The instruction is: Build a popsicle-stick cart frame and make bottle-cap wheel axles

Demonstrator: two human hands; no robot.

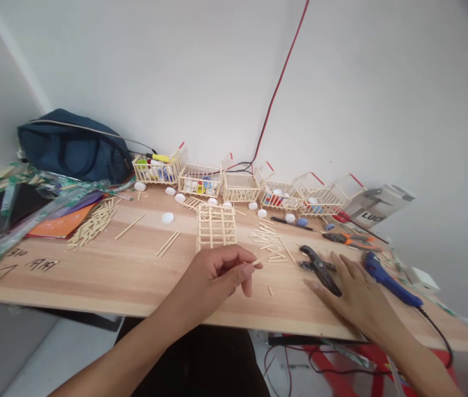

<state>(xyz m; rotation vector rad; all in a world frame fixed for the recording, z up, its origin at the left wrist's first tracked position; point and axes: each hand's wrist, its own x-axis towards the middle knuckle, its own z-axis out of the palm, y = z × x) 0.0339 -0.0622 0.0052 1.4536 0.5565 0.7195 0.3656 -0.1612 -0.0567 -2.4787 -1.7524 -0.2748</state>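
Note:
My left hand [221, 273] pinches a short thin wooden stick [264, 258] between thumb and fingers, above the front of the table. Just behind that hand stands a small frame of glued wooden sticks [217, 226]. My right hand [356, 292] rests with its fingers stretched out on the tabletop, beside and partly over a black pliers-like tool [320, 269]. Part of the tool's handles is hidden under the fingers. A blue glue gun [389, 280] lies right of this hand. Cut sticks [265, 234] are scattered between the frame and the black tool.
Several small stick-built carts [240, 187] stand along the wall, some with bottle caps inside. Orange-handled pliers [352, 241] and a carton [383, 207] are at right. A stick pile [95, 220] and a blue bag [76, 146] are at left.

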